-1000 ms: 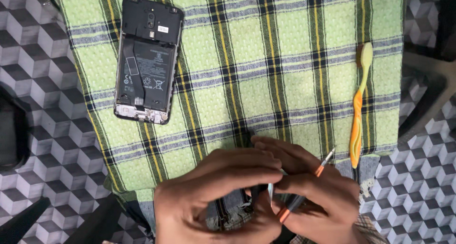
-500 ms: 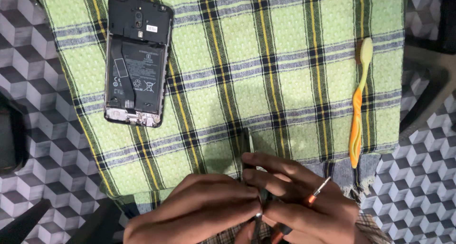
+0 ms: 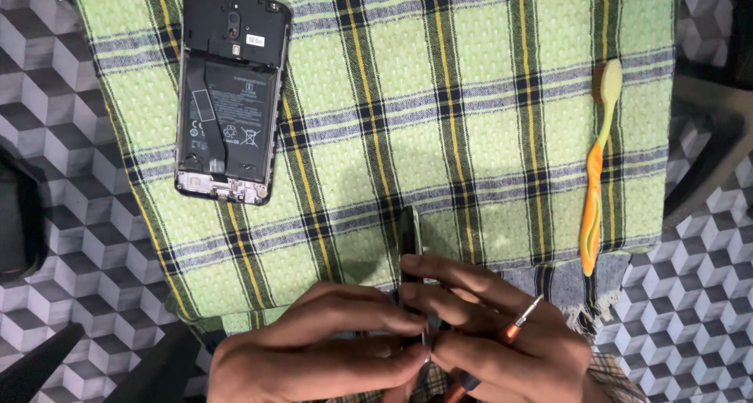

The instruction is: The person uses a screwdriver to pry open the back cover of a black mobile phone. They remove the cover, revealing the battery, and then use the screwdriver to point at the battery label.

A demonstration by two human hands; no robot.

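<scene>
My left hand (image 3: 314,348) and my right hand (image 3: 502,340) meet at the bottom of the head view, both pinching a thin dark panel (image 3: 408,242) held on edge, its upper end sticking up above my fingers. An orange-handled screwdriver (image 3: 522,320) also lies across my right hand, its metal tip pointing up and right. An opened black phone (image 3: 227,97) with its back off, battery and boards showing, lies on the green plaid cloth (image 3: 439,120) at the upper left, well away from both hands.
An orange and pale green toothbrush (image 3: 596,183) lies along the cloth's right edge. The cloth rests on a surface with a grey cube pattern (image 3: 70,238). Dark objects sit at the left edge (image 3: 16,222) and lower left (image 3: 47,364).
My hands have shifted slightly lower and the dark panel now stands more upright between my fingers. The view has drifted, so the phone appears higher and further left than a second ago.
</scene>
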